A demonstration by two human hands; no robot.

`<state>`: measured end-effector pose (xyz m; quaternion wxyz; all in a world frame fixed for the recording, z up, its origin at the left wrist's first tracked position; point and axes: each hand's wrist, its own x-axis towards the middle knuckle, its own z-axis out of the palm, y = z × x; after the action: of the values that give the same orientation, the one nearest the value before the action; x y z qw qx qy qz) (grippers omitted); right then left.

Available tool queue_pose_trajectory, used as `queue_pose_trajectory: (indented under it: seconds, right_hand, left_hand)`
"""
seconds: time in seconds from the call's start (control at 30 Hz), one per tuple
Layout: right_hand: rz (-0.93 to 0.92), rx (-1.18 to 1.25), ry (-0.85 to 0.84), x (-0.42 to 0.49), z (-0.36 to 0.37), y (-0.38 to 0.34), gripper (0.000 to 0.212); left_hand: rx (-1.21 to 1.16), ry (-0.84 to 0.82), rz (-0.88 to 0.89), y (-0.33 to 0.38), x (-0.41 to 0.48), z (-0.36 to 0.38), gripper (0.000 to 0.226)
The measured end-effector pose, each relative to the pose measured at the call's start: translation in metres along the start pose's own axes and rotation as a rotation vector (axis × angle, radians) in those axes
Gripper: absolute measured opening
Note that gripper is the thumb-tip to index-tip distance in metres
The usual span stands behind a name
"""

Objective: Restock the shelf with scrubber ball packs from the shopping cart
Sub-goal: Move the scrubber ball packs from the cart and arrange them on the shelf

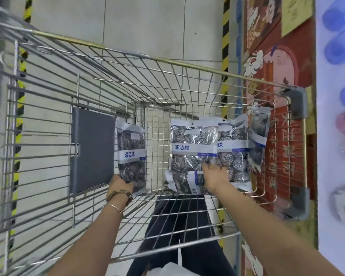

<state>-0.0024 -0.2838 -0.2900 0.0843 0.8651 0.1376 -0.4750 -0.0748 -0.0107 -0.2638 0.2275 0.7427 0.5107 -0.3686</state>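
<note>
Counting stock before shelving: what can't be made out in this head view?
- Pack count: the packs overlap in the cart, and the right hand covers the lowest ones.
- Right hand's grip: its back hides the fingertips, so gripping or only touching is unclear.
- Small print on the left pack, held by the left hand: too small.
- Items at right: blurred and cut off by the edge.

5 scrubber packs (193, 144), 1 cart (167, 61).
</note>
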Motion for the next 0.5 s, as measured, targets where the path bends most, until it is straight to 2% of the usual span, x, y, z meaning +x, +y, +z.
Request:
queue_pose_trajectory:
  seconds: [0.1, 0.2, 0.27, 0.33, 0.5]
  right_hand:
    - [0.005, -0.062, -0.026, 0.004, 0.008, 0.002, 0.050]
    - [-0.003, -0.052, -0.044, 0.007, 0.007, 0.006, 0.035]
    - [-0.003, -0.022, -0.062, 0.009, 0.004, 0.011, 0.030]
    - [0.004, 0.030, -0.061, 0.009, -0.001, 0.016, 0.031]
    - [0.018, 0.156, -0.037, -0.005, -0.011, 0.031, 0.054]
  left_hand:
    - [-0.020, 0.036, 0.037, 0.002, 0.008, 0.006, 0.034]
    - [-0.076, 0.091, 0.016, 0.005, 0.009, 0.017, 0.040]
    - [-0.102, 0.036, 0.013, 0.005, 0.011, 0.029, 0.048]
    - [-0.103, -0.051, 0.002, 0.004, 0.014, 0.040, 0.056]
    - [0.013, -0.043, -0.002, 0.014, -0.001, 0.039, 0.036]
